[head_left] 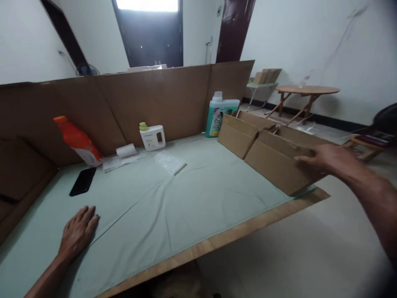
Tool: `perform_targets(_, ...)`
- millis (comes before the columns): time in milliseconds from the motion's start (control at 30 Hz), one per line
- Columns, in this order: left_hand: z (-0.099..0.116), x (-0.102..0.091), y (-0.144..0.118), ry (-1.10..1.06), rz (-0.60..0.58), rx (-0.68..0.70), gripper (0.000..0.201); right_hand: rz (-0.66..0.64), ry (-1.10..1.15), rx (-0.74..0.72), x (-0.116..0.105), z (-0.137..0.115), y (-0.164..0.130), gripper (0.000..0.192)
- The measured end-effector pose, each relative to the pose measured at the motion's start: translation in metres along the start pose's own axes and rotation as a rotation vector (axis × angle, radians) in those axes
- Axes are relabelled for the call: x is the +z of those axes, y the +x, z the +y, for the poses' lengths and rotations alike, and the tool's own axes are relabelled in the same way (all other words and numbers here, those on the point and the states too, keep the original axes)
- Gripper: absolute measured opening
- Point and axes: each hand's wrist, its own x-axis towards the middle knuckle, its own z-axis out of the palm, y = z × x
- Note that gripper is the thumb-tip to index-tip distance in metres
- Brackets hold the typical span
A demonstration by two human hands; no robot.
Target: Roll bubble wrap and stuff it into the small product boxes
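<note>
My left hand [77, 232] lies flat, palm down, on the pale green cloth [186, 194] near the table's front left. My right hand [325, 159] reaches out to the right and grips the top edge of an open cardboard box [276, 163] standing at the table's right edge. A second open cardboard box [237, 134] stands just behind it. A black phone [82, 181] lies on the cloth beyond my left hand.
Along the cardboard back wall [161, 99] stand an orange bottle [77, 140], a small white bottle [151, 136] and a teal detergent bottle [221, 112]. Bubble wrap [170, 162] and a white roll [126, 150] lie mid-table. A round wooden table [307, 90] stands on the floor at right.
</note>
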Motion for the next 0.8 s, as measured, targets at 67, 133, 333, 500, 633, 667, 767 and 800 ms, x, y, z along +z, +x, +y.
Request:
perform_targets(67,0.001,-0.001,-0.001,-0.018,0.015,0.003,0.067,-0.147,-0.026,0.012,0.002,0.023,-0.017,0.065)
perform_targets(133,0.000,0.000,-0.002,-0.044,0.030,0.004,0.063,-0.234,-0.093,0.006,-0.004,0.022,-0.037,0.060)
perform_targets(333,0.007,-0.013,0.000,-0.174,-0.003,-0.027,0.066,-0.283,-0.047,-0.364,-0.064,-0.112,-0.093,0.049)
perform_targets(500,0.065,-0.031,-0.033,-0.421,0.110,-0.031,0.071,-0.405,0.258,-0.570,-0.074,-0.267,-0.104,0.025)
perform_targets(633,0.113,-0.029,-0.092,-0.912,0.079,0.018,0.072,-0.346,0.539,-0.692,-0.069,-0.329,-0.103,0.010)
perform_targets(667,0.119,-0.027,-0.104,-1.033,0.083,-0.006,0.073,-0.301,0.574,-0.681,-0.068,-0.330,-0.103,0.013)
perform_targets(767,0.117,-0.023,-0.127,-1.229,0.052,-0.105,0.076,-0.268,0.604,-0.484,-0.055,-0.312,-0.108,0.027)
perform_targets(800,0.113,-0.021,-0.130,-1.250,0.030,-0.131,0.078,-0.319,0.602,-0.390,-0.046,-0.304,-0.112,0.029)
